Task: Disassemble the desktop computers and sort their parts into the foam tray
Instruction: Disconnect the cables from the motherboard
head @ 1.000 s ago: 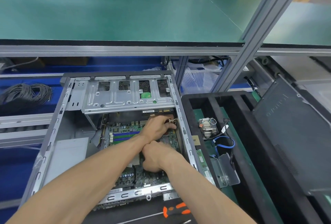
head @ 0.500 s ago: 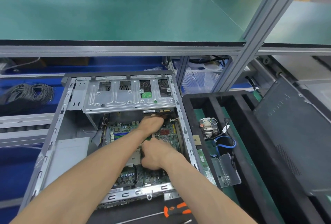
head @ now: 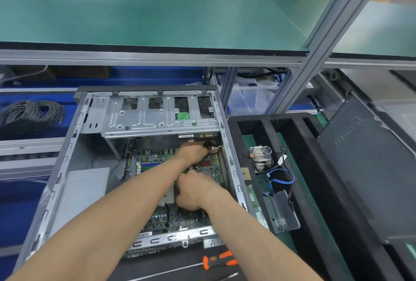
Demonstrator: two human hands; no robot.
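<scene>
Inside the open computer case, both hands work over the green motherboard. The left hand reaches toward the far right corner of the case, just below the metal drive cage, and its fingers pinch a small white connector. The right hand sits nearer, fingers curled down onto the board; whether they grip anything cannot be told. Right of the case lies the black foam tray, holding a heatsink, a blue cable and a clear plastic piece. Near the case's front edge, an orange-handled screwdriver rests on the bench.
</scene>
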